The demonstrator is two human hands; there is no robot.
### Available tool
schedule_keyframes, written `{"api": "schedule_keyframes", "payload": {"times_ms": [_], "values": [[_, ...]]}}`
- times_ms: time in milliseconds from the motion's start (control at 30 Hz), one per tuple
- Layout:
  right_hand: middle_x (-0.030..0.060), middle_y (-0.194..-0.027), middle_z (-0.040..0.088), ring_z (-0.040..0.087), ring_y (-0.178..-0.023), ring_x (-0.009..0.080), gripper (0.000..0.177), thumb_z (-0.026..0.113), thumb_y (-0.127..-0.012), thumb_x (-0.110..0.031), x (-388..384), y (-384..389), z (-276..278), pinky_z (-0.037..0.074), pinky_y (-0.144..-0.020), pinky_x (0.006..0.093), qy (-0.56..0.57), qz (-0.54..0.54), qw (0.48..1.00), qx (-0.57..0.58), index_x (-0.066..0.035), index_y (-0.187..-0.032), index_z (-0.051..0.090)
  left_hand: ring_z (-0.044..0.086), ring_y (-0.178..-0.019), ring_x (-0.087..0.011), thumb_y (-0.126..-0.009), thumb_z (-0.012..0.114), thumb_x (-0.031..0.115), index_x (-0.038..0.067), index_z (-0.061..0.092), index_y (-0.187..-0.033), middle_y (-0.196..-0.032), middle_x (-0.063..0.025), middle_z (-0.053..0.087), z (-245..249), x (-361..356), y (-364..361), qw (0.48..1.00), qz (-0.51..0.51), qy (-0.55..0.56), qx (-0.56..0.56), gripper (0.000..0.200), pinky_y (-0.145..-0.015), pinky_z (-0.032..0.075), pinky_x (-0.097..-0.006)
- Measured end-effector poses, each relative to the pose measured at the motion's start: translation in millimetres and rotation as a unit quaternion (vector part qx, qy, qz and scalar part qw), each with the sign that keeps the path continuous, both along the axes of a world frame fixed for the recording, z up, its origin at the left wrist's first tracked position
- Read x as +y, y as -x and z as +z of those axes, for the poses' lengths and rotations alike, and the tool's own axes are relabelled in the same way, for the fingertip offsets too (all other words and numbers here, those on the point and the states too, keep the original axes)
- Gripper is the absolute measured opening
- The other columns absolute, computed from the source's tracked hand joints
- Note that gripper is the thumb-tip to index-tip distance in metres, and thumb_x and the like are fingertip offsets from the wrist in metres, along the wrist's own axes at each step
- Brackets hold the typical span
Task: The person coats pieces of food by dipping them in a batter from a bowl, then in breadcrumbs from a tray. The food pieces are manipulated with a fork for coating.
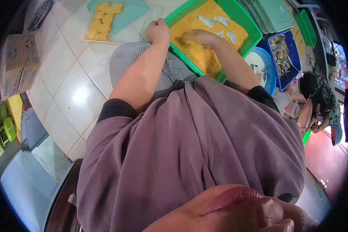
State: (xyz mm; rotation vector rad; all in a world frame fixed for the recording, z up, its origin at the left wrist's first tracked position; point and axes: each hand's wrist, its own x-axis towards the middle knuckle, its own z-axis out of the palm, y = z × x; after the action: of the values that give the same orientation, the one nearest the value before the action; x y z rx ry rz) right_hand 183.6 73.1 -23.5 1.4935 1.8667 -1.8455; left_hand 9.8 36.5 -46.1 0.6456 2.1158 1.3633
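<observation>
A green tray (258,43) in front of me holds a bed of orange-yellow crumbs (185,26). Several pale, flat pieces (206,21) lie on the crumbs toward the far and right side. My right hand (201,37) is down in the crumbs, its fingers blurred and partly hidden. By the tray's left rim my left hand (158,31) is closed, fingers curled under; whatever it may hold is hidden. Left of it, a clear plastic container (133,34) holds several crumb-coated pieces (104,19) arranged in rows.
Right of the tray are a blue basin (272,73) and a dark-blue crate (297,58) of scraps. Stacked greenish containers (266,15) stand behind. Another person (321,96) works at far right. A cardboard box (20,63) stands on the tiled floor (69,91) at left.
</observation>
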Motion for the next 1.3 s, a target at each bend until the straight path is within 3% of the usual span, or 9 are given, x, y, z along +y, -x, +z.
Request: {"api": "schedule_keyframes", "payload": {"times_ms": [67,167,267,400,567,767,867,967,1300], "values": [[0.0097,-0.133,0.047,0.043,-0.121,0.0233,0.057,0.058,-0.082,-0.048,-4,-1,25,0.044,-0.084,0.0490,0.069,-0.205,0.975,0.046,-0.009,-0.124,0.054,0.049,-0.059,-0.0268,-0.078,0.051,0.025,-0.005,0.051,-0.062,-0.062,-0.0165,0.055,0,0,0,1.000,-0.004,-0.002,-0.010,0.034,-0.062,0.040,-0.0409],[0.0150,-0.125,0.054,0.055,-0.108,0.0254,0.058,0.053,-0.085,-0.053,3,-28,14,0.044,-0.087,0.0413,-0.067,-0.171,0.982,-0.036,-0.005,-0.116,0.058,0.055,-0.071,-0.0369,-0.078,0.049,0.027,-0.006,0.057,-0.070,-0.074,-0.0230,0.059,1,-2,1,1.000,-0.013,0.011,-0.008,0.035,-0.069,0.042,-0.0448],[0.0215,-0.106,0.061,0.057,-0.098,0.0358,0.044,0.052,-0.087,-0.035,17,-42,25,0.045,-0.083,0.0450,-0.186,0.137,0.918,-0.321,-0.004,-0.120,0.054,0.058,-0.076,-0.0421,-0.078,0.048,0.028,-0.006,0.060,-0.074,-0.078,-0.0257,0.062,0,1,1,1.000,-0.013,0.020,0.000,0.037,-0.073,0.043,-0.0468],[0.0249,-0.095,0.061,0.058,-0.090,0.0401,0.036,0.052,-0.086,-0.028,-5,-57,30,0.045,-0.082,0.0444,-0.357,0.077,0.912,-0.186,-0.003,-0.113,0.057,0.049,-0.058,-0.0270,-0.078,0.051,0.025,-0.005,0.054,-0.064,-0.061,-0.0164,0.055,-4,1,1,1.000,-0.008,0.006,0.012,0.034,-0.061,0.040,-0.0414],[0.0219,-0.101,0.062,0.058,-0.095,0.0384,0.035,0.054,-0.085,-0.029,-23,-62,8,0.045,-0.083,0.0460,-0.465,0.083,0.878,-0.083,-0.004,-0.109,0.058,0.055,-0.065,-0.0351,-0.078,0.050,0.026,-0.005,0.057,-0.069,-0.067,-0.0209,0.059,9,-2,0,1.000,-0.006,0.014,-0.023,0.034,-0.066,0.043,-0.0443],[0.0237,-0.105,0.060,0.057,-0.101,0.0358,0.060,0.052,-0.086,-0.049,-70,-20,18,0.045,-0.090,0.0418,-0.301,0.159,0.910,-0.236,0.004,-0.114,0.053,0.051,-0.060,-0.0298,-0.078,0.051,0.025,-0.005,0.053,-0.064,-0.062,-0.0182,0.055,8,-4,-2,0.999,-0.001,0.012,-0.042,0.033,-0.062,0.041,-0.0419],[0.0221,-0.110,0.060,0.057,-0.104,0.0319,0.068,0.054,-0.085,-0.052,-69,-30,-2,0.043,-0.092,0.0404,-0.198,-0.017,0.967,-0.158,0.005,-0.121,0.050,0.049,-0.058,-0.0259,-0.078,0.051,0.025,-0.005,0.052,-0.063,-0.061,-0.0164,0.055,9,-3,0,0.999,-0.005,0.013,-0.033,0.033,-0.060,0.040,-0.0400],[0.0221,-0.115,0.058,0.056,-0.108,0.0293,0.072,0.054,-0.085,-0.052,-58,-16,49,0.043,-0.093,0.0385,0.148,-0.232,0.957,0.096,0.005,-0.129,0.043,0.052,-0.062,-0.0270,-0.078,0.051,0.025,-0.005,0.055,-0.068,-0.065,-0.0170,0.058,3,-1,0,1.000,-0.006,0.016,-0.025,0.033,-0.064,0.042,-0.0393],[0.0205,-0.116,0.058,0.055,-0.108,0.0347,0.046,0.050,-0.087,-0.040,33,4,-31,0.045,-0.089,0.0424,-0.291,0.064,0.926,-0.231,-0.006,-0.118,0.056,0.055,-0.065,-0.0307,-0.079,0.050,0.026,-0.006,0.057,-0.070,-0.067,-0.0181,0.059,4,-1,0,0.999,-0.013,0.020,-0.040,0.034,-0.067,0.044,-0.0406]]}}
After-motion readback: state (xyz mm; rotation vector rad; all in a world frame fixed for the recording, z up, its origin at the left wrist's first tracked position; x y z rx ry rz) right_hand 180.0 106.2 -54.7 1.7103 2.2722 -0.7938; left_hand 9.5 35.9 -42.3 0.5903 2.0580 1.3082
